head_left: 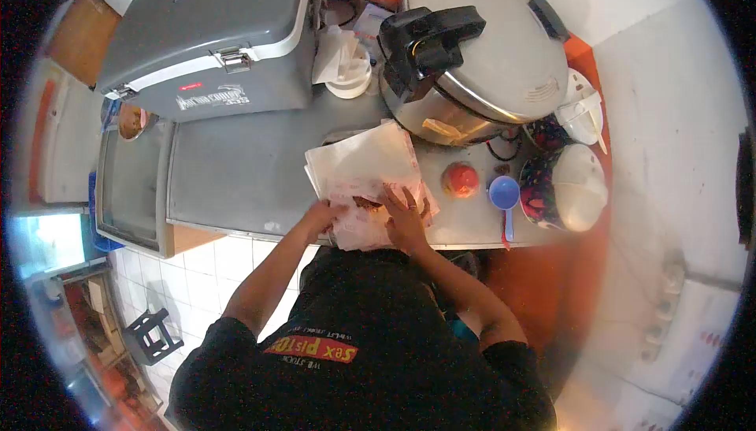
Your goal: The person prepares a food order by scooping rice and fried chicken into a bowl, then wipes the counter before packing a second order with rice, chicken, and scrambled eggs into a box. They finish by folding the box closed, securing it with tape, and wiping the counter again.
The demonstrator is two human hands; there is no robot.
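A sheet of thin paper with pinkish print (354,230) lies at the front edge of the grey counter, with a small heap of brown food (367,203) on it. Behind and partly under it is a stack of white paper sheets (362,159). My left hand (323,217) touches the sheet's left edge, its fingers bent over the paper. On the right side, my right hand (405,221) has its fingers spread on the paper beside the food. A red, wrapped round thing (461,180) and a blue scoop (505,193) lie to the right of my right hand.
A grey cooler box (244,76) stands at the back left, and a large steel pot with black handles (488,45) at the back right. Between them are white tubs (349,83). Patterned bowls (563,188) sit at the right end; a dark stool (152,336) is on the floor.
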